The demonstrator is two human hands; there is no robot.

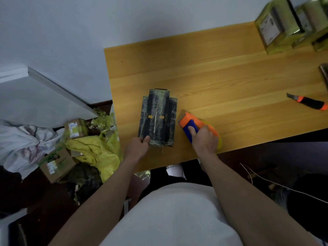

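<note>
I work at a pale wooden table (221,71) pushed against a plain white wall (71,32). The dark floor to my left is heaped with crumpled yellow plastic wrap (99,153) and small cardboard boxes (75,129). The flattened black carton (158,118), glossy with clear tape and marked with two orange arrows, lies near the table's left front edge. My left hand (137,148) pinches its near left corner, thumb on top. My right hand (204,139) is curled round the orange-and-blue tape dispenser (190,121), thumb on the blue part, just right of the carton on the tabletop. A utility knife (308,102) with its blade out lies well apart to the right. Yellow-taped parcels (276,27) stand at the far right corner. Nothing lies between carton and dispenser.
</note>
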